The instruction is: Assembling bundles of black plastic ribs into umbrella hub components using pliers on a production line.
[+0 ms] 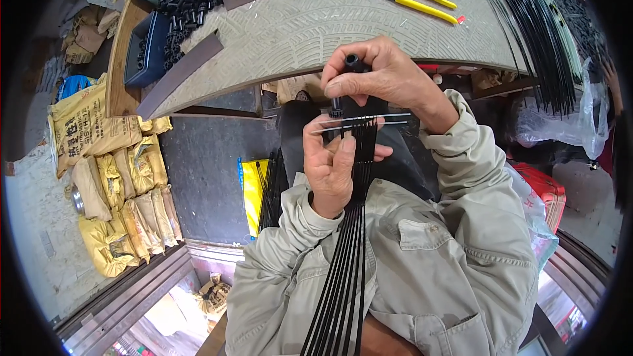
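Note:
My right hand (pixel 389 74) is closed around a black plastic tube (pixel 353 61) with a round open end, pinched between thumb and fingers. Just below it, my left hand (pixel 331 175) grips a bundle of thin black rods (pixel 343 250), thumb pressed near their upper ends. The rods run down across my lap and fan out toward the lower edge. A narrow clear strip (pixel 395 118) with straight edges lies across the rod tops at the left fingers. The tube's lower end meets the leftmost rods; how they join is too small to tell.
Ahead is a workbench (pixel 310 33) with yellow-handled pliers (pixel 409 0), a heap of black plastic parts (pixel 198 0), a dark blue bin (pixel 146 49) and flat dark metal strips (pixel 181 72). More black rods (pixel 534 46) hang over its right edge. Yellow sacks (pixel 132 204) stand left.

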{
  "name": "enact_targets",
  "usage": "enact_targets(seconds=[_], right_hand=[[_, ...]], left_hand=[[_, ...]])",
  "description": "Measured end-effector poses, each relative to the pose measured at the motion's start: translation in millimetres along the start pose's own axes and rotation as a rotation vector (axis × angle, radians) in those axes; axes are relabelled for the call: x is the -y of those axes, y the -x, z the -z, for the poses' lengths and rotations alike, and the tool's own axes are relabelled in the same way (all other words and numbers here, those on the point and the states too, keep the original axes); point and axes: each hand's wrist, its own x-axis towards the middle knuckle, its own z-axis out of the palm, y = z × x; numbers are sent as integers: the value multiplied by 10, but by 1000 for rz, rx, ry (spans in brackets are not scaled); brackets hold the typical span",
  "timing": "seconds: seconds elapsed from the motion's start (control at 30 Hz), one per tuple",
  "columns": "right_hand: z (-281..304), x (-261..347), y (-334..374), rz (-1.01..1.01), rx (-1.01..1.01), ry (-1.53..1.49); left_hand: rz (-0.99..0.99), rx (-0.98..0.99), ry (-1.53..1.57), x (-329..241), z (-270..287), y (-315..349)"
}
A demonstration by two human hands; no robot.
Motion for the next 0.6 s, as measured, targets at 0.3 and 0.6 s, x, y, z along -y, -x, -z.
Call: enact_targets(seconds=[0.3, 0.6], right_hand=[[58, 47, 33, 17, 51, 65], [42, -45, 321, -76, -192, 111]], left_hand=[[25, -3, -5, 40, -3, -76], [69, 15, 16, 85, -96, -28]])
